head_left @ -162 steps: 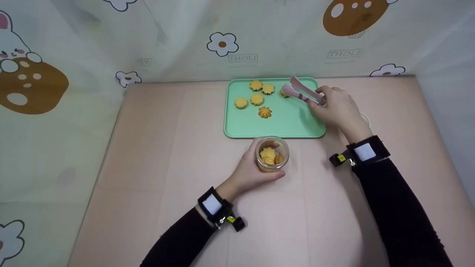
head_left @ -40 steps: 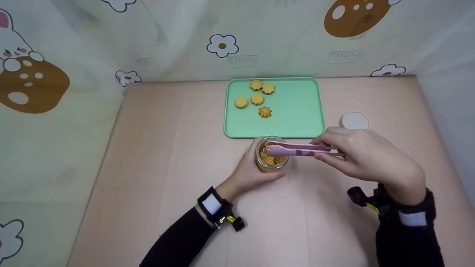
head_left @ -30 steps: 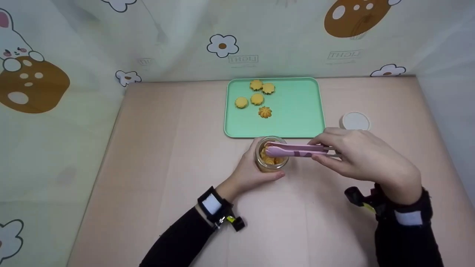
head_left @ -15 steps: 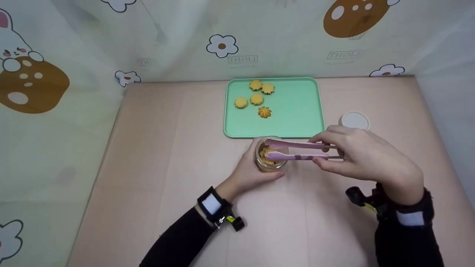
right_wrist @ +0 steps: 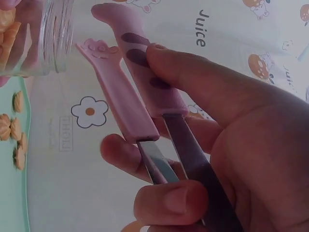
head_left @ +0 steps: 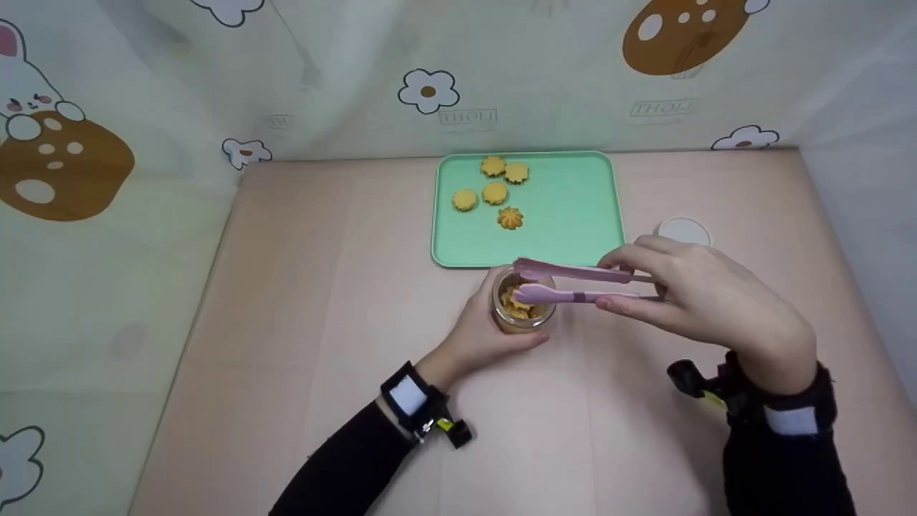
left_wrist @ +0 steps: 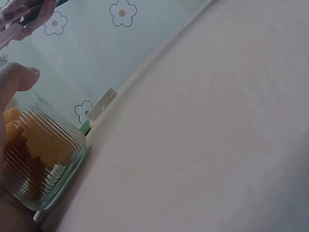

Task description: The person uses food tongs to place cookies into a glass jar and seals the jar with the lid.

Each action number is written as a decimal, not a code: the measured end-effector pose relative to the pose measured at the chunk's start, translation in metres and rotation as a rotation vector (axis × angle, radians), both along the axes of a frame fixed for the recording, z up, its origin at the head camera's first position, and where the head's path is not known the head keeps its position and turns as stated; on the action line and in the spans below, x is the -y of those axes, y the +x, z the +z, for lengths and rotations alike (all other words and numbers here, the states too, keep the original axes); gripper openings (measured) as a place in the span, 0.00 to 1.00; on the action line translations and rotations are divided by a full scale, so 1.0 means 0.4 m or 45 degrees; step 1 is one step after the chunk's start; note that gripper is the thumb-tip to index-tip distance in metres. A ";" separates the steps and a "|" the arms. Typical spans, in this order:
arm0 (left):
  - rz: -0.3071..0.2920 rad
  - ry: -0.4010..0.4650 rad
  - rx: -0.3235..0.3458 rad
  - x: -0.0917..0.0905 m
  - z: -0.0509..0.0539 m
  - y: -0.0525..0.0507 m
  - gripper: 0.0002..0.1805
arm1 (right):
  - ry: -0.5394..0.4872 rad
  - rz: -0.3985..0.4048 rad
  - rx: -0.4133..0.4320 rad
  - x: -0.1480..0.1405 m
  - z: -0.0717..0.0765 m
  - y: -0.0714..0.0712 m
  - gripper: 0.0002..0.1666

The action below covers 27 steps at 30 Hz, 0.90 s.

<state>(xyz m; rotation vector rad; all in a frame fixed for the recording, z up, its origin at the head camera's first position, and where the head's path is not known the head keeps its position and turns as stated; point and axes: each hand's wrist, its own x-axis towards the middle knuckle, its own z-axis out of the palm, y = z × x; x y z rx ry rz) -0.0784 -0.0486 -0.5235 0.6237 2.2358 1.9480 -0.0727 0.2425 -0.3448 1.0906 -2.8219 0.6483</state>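
Note:
A ribbed glass jar [head_left: 524, 324] with several cookies [head_left: 517, 304] inside stands on the table, and my left hand [head_left: 481, 331] grips it round its side. In the left wrist view the thumb lies along the jar [left_wrist: 48, 159]. My right hand [head_left: 706, 301] holds pink tongs [head_left: 573, 295] with metal strips at the rear. Their paw-shaped tips are spread apart over the jar's mouth with nothing between them. The right wrist view shows the tongs [right_wrist: 128, 96] pinched between thumb and fingers, their tips outside the jar there.
Behind the jar lies a green tray [head_left: 566, 229] bearing several flower-shaped cookies [head_left: 494, 193] on its left half. A white round lid [head_left: 685, 230] rests to the tray's right, partly behind my right hand. A patterned curtain [head_left: 344, 86] rises along the table's back edge.
My right hand brought a cookie from the tray's right side to the jar with the tongs. The tongs have since spread, released it and lifted slightly. The left hand stays put.

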 end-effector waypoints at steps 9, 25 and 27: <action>0.005 -0.005 -0.023 0.000 -0.003 0.000 0.52 | -0.041 -0.064 -0.046 -0.002 -0.018 -0.047 0.18; 0.000 0.010 -0.010 0.000 0.000 -0.002 0.49 | 0.007 -0.333 0.039 0.057 -0.142 -0.309 0.29; -0.003 0.023 -0.005 -0.002 0.000 -0.002 0.50 | 0.040 -0.377 0.090 0.069 -0.159 -0.337 0.32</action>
